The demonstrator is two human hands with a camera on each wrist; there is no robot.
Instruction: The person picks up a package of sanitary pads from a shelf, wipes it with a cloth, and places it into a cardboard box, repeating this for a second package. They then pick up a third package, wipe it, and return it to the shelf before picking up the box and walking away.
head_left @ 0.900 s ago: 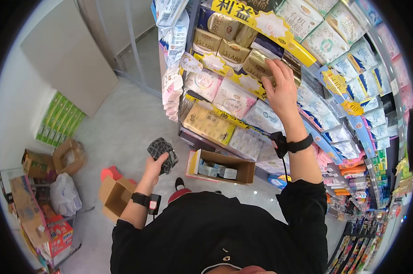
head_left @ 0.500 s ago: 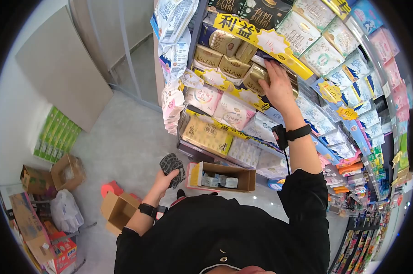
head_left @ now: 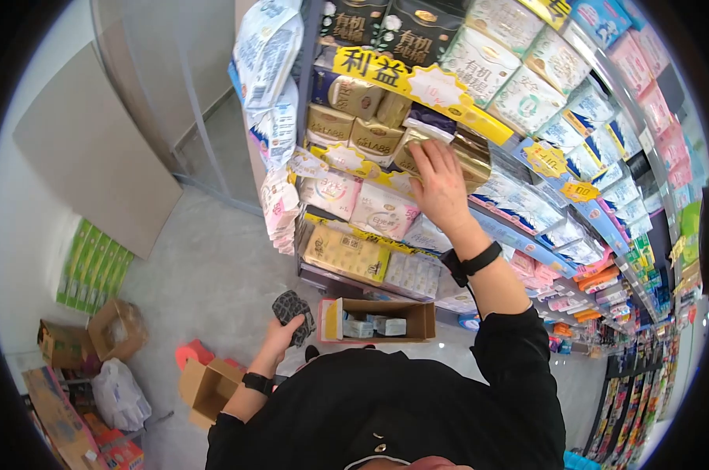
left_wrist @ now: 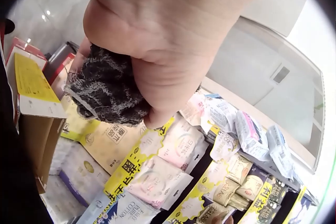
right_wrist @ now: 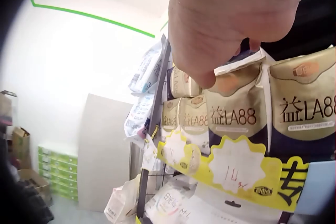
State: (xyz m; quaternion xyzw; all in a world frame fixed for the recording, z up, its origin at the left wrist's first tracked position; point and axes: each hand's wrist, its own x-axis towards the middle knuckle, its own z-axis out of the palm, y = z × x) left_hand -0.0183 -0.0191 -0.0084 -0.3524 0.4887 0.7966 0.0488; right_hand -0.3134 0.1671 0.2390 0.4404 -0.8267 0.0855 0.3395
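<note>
1. Shelf: landmark, stocked with soft packs over several tiers.
2. Open carton: just before the shelf's base, small packs inside.
3. Yellow price strip: along the front of the shelf's middle tier.
4. Gold pack: on that tier of the shelf, just above the strip, more gold packs beside it.
5. Hands: right hand at the shelf, fingers mostly straight, resting on the gold pack's top, not wrapped round it. Left hand well apart from the shelf, low in front, gripping the cloth.
6. Dark patterned cloth: bunched in the left hand, off the shelf.
7. Judgement: step seems to be adjusting the gold pack; next move calls for steady fingertip control, neighbours undisturbed, cloth kept aside.
</note>
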